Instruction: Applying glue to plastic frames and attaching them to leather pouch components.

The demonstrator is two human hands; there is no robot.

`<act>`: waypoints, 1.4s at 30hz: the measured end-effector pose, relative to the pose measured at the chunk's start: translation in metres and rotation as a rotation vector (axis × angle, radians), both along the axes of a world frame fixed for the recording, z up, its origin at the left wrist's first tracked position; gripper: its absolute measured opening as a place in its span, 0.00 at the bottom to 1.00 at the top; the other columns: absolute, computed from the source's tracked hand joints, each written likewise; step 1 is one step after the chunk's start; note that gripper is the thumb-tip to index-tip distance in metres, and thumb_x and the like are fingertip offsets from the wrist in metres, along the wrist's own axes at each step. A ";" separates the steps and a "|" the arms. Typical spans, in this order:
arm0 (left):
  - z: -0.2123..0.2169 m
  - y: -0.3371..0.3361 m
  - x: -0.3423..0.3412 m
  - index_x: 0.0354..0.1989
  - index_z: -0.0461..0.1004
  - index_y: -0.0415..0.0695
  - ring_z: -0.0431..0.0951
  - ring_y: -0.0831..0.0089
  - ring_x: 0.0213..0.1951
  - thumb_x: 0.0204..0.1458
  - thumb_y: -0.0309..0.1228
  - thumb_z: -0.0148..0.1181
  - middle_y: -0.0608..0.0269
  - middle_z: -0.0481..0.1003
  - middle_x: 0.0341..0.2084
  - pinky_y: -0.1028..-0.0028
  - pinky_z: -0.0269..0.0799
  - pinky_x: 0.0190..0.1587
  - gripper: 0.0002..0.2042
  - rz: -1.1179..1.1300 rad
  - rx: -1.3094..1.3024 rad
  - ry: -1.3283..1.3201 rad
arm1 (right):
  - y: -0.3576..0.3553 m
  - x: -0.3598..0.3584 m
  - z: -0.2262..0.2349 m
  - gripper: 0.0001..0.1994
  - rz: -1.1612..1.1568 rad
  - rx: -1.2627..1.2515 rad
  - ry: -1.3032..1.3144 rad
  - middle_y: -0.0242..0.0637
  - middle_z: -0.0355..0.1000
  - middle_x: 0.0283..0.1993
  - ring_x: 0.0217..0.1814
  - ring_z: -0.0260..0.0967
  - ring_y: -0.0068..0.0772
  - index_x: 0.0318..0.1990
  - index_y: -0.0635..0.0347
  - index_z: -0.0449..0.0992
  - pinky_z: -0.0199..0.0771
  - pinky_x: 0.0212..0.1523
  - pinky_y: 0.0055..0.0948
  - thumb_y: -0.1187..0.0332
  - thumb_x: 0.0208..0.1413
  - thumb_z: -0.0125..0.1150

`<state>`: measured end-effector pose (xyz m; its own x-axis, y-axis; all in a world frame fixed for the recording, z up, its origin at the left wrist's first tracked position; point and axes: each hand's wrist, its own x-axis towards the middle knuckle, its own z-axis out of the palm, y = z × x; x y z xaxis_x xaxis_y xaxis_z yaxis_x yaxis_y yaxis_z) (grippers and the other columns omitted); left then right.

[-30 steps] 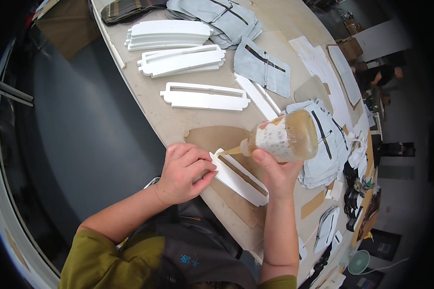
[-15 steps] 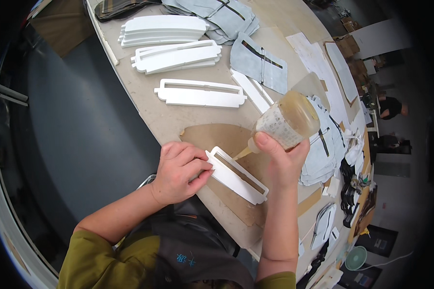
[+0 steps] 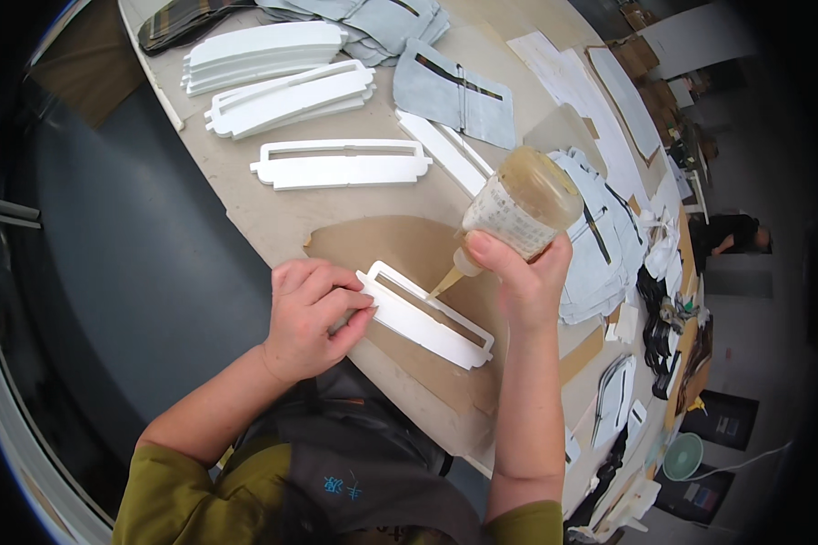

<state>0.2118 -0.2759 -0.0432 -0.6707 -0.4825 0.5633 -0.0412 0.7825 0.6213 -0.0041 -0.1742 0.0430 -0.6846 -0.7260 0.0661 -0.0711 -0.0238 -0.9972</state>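
Note:
My left hand (image 3: 316, 318) pinches the left end of a white slotted frame piece (image 3: 423, 325), which lies slantwise on a brown sheet (image 3: 382, 238). In my right hand (image 3: 527, 282) is a squeeze bottle (image 3: 521, 204) of yellowish liquid, probably glue, with a pale label. The bottle is tipped over, its narrow nozzle (image 3: 444, 282) pointing down and left. The nozzle's tip is at the narrow far bar of the frame piece, beside the slot. Whether liquid is coming out is too small to tell.
Farther off lie a single white frame piece (image 3: 341, 165) and stacks of them (image 3: 291, 98). Grey slotted panels (image 3: 454, 91) lie beyond, with another pile (image 3: 591, 245) right of the bottle. The table's edge (image 3: 230, 218) runs along the left. A person (image 3: 736, 234) is at the far right.
The nozzle has moved along the far bar of the frame piece, away from my left hand. My left hand keeps its pinch. The whole view has shifted slightly.

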 end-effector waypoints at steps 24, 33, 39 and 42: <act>0.003 0.002 -0.003 0.31 0.77 0.47 0.74 0.61 0.42 0.40 0.23 0.71 0.65 0.76 0.36 0.63 0.61 0.51 0.10 0.007 -0.073 -0.046 | 0.110 -0.037 -0.017 0.27 -0.355 -0.088 -0.065 0.39 0.78 0.48 0.49 0.77 0.32 0.54 0.66 0.73 0.76 0.53 0.32 0.74 0.44 0.76; 0.006 -0.001 0.000 0.31 0.77 0.46 0.73 0.60 0.43 0.41 0.23 0.71 0.63 0.77 0.36 0.62 0.61 0.51 0.10 0.022 -0.092 -0.069 | 0.133 -0.020 -0.042 0.28 -0.496 -0.064 -0.163 0.41 0.76 0.51 0.53 0.75 0.39 0.60 0.68 0.69 0.76 0.55 0.34 0.69 0.51 0.69; 0.006 0.001 0.000 0.35 0.77 0.48 0.73 0.60 0.45 0.42 0.26 0.72 0.65 0.78 0.38 0.61 0.62 0.53 0.12 0.030 -0.010 -0.049 | 0.134 -0.033 0.005 0.31 -0.210 -0.641 -1.076 0.45 0.74 0.50 0.47 0.75 0.43 0.65 0.68 0.64 0.80 0.37 0.34 0.51 0.64 0.60; 0.006 -0.001 0.003 0.39 0.78 0.48 0.74 0.62 0.45 0.44 0.28 0.73 0.67 0.78 0.38 0.62 0.62 0.53 0.13 0.019 -0.035 -0.042 | 0.102 -0.024 0.020 0.37 -0.100 -0.564 -0.800 0.46 0.73 0.52 0.53 0.73 0.43 0.66 0.73 0.60 0.82 0.45 0.36 0.49 0.63 0.62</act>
